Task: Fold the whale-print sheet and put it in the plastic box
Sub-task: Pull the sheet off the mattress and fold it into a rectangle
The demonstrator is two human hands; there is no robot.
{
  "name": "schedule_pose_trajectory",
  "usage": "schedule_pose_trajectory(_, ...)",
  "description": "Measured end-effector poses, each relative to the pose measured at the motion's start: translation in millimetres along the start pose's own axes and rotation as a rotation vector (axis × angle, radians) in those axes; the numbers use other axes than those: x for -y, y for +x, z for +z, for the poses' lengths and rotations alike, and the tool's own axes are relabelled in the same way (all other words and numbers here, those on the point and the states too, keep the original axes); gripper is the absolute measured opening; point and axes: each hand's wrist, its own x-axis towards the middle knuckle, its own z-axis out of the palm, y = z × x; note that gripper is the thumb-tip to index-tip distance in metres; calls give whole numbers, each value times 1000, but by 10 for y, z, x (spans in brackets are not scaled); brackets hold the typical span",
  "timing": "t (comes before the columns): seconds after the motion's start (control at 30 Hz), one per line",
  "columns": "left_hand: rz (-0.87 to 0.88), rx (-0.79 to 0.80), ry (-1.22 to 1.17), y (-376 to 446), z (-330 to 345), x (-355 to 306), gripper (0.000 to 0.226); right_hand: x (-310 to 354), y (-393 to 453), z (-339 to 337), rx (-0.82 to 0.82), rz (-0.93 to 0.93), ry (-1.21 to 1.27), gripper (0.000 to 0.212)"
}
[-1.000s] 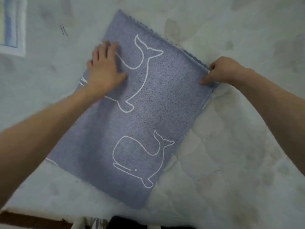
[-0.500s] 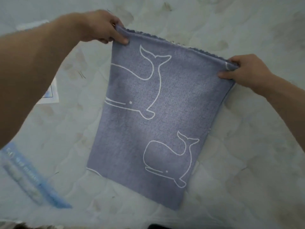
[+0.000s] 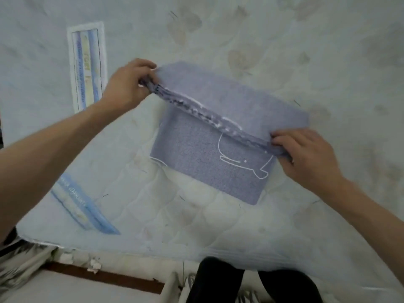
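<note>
On mattress (image 3: 218, 226), left hand (image 3: 129, 84), right hand (image 3: 306, 154) gripping sheet (image 3: 196, 154)

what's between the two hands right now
In the head view, the bunched top edge of the sheet stretches between the left hand and right hand.

support surface is a bare white quilted mattress (image 3: 218, 226), stained in patches, worn and torn along the near left edge. a white-framed sewn label (image 3: 87, 66) is seen at the far left of its top, and a blue-printed label strip (image 3: 83, 206) at the near left. the blue whale-print sheet (image 3: 209, 158) is laid partly on the mattress near the middle, its lower half flat on the quilting, its folded edge lifted clear.
</note>
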Motion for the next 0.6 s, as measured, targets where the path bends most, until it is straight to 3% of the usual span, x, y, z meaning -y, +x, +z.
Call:
schedule_pose_trajectory(0.07,-173,9,-124,-323,337,237,21,90,-358,275,50,-161,-48,8)
schedule_pose_trajectory(0.2,-634,-3,-708,-829,1079,432,37,292,-889,840,157,-295,-76,12)
schedule_pose_trajectory(0.33,-796,-90,-1055,-1076,1307,384,38,357,-1062,1029,132,-255,-94,25)
schedule_pose_trajectory(0.43,-883,-43,-1350,-1203,1414,408,34,389,-1198,1077,150,-230,-134,28)
schedule_pose_trajectory(0.53,-869,-152,-1217,-1195,1487,328,11,346,-1228,1098,174,-268,-132,30)
schedule_pose_trajectory(0.6,-859,-256,-1138,-1160,1565,328,30,314,-1213,1134,159,-291,-124,27)
